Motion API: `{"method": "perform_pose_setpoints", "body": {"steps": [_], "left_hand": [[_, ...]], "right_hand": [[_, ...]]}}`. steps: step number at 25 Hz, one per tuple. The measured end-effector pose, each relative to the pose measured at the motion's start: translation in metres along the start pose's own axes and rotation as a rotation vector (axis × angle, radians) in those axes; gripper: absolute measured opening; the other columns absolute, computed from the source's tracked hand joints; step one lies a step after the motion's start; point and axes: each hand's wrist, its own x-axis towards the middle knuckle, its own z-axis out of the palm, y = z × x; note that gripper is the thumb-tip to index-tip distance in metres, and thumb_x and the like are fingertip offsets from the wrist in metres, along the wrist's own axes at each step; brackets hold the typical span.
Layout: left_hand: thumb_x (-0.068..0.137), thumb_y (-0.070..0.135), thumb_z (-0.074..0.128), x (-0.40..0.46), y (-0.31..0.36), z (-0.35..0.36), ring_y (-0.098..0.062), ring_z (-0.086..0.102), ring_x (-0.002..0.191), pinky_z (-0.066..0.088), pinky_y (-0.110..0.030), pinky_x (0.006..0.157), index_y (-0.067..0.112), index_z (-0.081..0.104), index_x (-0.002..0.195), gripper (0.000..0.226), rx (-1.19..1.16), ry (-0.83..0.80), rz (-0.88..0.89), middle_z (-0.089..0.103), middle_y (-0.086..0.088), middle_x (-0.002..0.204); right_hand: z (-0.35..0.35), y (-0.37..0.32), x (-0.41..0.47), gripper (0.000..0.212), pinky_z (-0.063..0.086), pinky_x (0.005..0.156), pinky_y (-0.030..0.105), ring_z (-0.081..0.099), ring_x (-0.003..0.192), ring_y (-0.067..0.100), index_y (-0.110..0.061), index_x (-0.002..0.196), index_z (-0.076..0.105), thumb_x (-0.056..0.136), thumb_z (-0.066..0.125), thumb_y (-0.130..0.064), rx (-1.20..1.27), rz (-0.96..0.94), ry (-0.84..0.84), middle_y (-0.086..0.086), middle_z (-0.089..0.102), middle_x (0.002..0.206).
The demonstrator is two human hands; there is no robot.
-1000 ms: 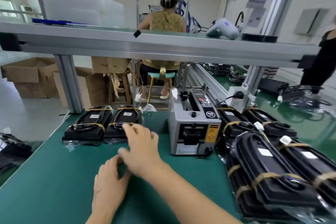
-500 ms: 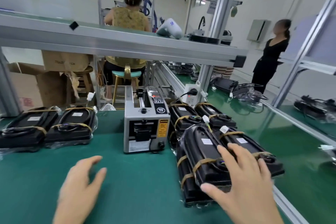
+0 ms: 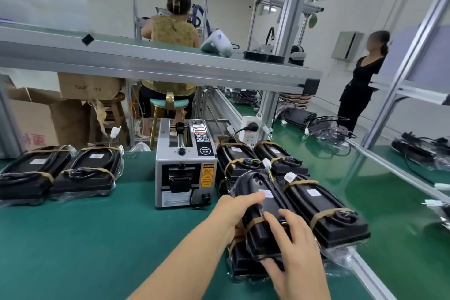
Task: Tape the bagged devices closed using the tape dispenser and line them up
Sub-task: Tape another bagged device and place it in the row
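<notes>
Top bagged device [image 3: 265, 217] on the right stack, right of the tape dispenser [image 3: 186, 168], is gripped by left hand [image 3: 233, 209] and right hand [image 3: 295, 260], fingers clamped on its near end; judged rigid, heavyish, film slippery; best held by both long edges.

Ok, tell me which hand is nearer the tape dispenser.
Left. The left hand grips the near bagged device's left edge, just right of the tape dispenser. The right hand holds its near end, farther off.
</notes>
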Motion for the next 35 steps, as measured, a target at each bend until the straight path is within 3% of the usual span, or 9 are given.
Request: {"method": "perform_pose_setpoints", "body": {"steps": [2,6,10,15,20,24,27,32,35], "left_hand": [[0.066,0.025,0.084,-0.002,0.000,0.005,-0.023,0.068,0.074,0.053,-0.026,0.050,0.005,0.058,0.114,0.059,-0.053,0.028,0.002,0.068,-0.013,0.099],[0.062,-0.001,0.074,-0.011,-0.008,0.002,-0.032,0.068,0.072,0.056,-0.035,0.056,0.002,0.059,0.104,0.045,-0.203,-0.022,0.048,0.070,-0.019,0.092],[0.041,-0.010,0.059,-0.045,-0.012,-0.022,-0.018,0.060,0.056,0.046,-0.021,0.047,0.002,0.061,0.090,0.050,-0.239,-0.032,0.416,0.068,-0.009,0.071],[0.035,-0.012,0.051,-0.091,-0.022,-0.094,-0.014,0.063,0.062,0.049,-0.019,0.051,0.015,0.068,0.091,0.064,-0.186,0.172,0.834,0.070,-0.008,0.075],[0.034,-0.012,0.048,-0.116,-0.043,-0.164,-0.018,0.065,0.066,0.050,-0.020,0.052,0.022,0.069,0.091,0.070,-0.170,0.361,0.823,0.070,-0.006,0.075],[0.034,-0.012,0.049,-0.126,-0.060,-0.195,-0.022,0.068,0.073,0.054,-0.026,0.057,0.022,0.067,0.094,0.071,-0.093,0.429,0.808,0.071,-0.011,0.083],[0.034,-0.011,0.050,-0.127,-0.067,-0.207,-0.023,0.068,0.078,0.054,-0.028,0.060,0.023,0.067,0.094,0.071,-0.065,0.456,0.803,0.071,-0.013,0.087],[0.035,-0.009,0.049,-0.122,-0.070,-0.216,-0.026,0.064,0.076,0.050,-0.036,0.064,0.017,0.064,0.093,0.066,-0.092,0.488,0.805,0.069,-0.015,0.084],[0.035,-0.010,0.049,-0.121,-0.073,-0.219,-0.027,0.067,0.077,0.053,-0.031,0.061,0.021,0.065,0.093,0.067,-0.075,0.496,0.797,0.070,-0.015,0.084]], "right_hand": [[-0.001,0.004,-0.002,0.096,0.057,0.070,0.050,0.062,0.103,0.035,-0.011,0.112,0.071,0.020,0.096,-0.013,0.038,-0.022,0.020,0.017,0.067,0.109],[-0.005,0.000,-0.013,0.088,0.053,0.083,0.044,0.048,0.106,0.024,-0.024,0.117,0.055,0.035,0.088,-0.023,0.140,-0.116,0.152,0.008,0.062,0.113],[-0.023,-0.026,-0.015,0.036,0.027,0.101,0.030,0.050,0.105,0.011,-0.033,0.111,0.053,0.080,0.050,-0.051,0.192,-0.195,0.333,-0.009,0.048,0.113],[-0.049,-0.066,-0.003,0.025,0.045,0.086,0.025,0.056,0.103,0.004,-0.034,0.106,0.065,0.089,0.054,-0.049,0.572,-0.144,0.428,-0.015,0.057,0.112],[-0.035,-0.104,0.029,0.024,0.036,0.089,0.006,0.054,0.111,0.000,-0.036,0.104,0.063,0.093,0.061,-0.015,0.997,0.052,0.120,-0.023,0.058,0.112],[-0.024,-0.144,0.056,0.028,0.036,0.096,0.014,0.052,0.116,0.000,-0.038,0.108,0.063,0.080,0.064,-0.041,1.249,-0.004,-0.190,-0.021,0.059,0.118],[-0.025,-0.161,0.061,0.015,0.038,0.097,0.016,0.053,0.117,0.004,-0.033,0.095,0.071,0.080,0.076,-0.037,1.420,-0.146,-0.305,-0.014,0.058,0.120],[-0.018,-0.166,0.037,0.035,0.041,0.086,0.014,0.059,0.103,0.010,-0.022,0.106,0.072,0.078,0.057,-0.004,1.186,-0.575,-0.285,-0.006,0.057,0.112],[-0.009,-0.176,0.027,0.025,0.043,0.074,0.010,0.054,0.086,-0.005,-0.023,0.107,0.071,0.098,0.047,-0.020,0.933,-0.746,-0.143,-0.010,0.059,0.106]]}}
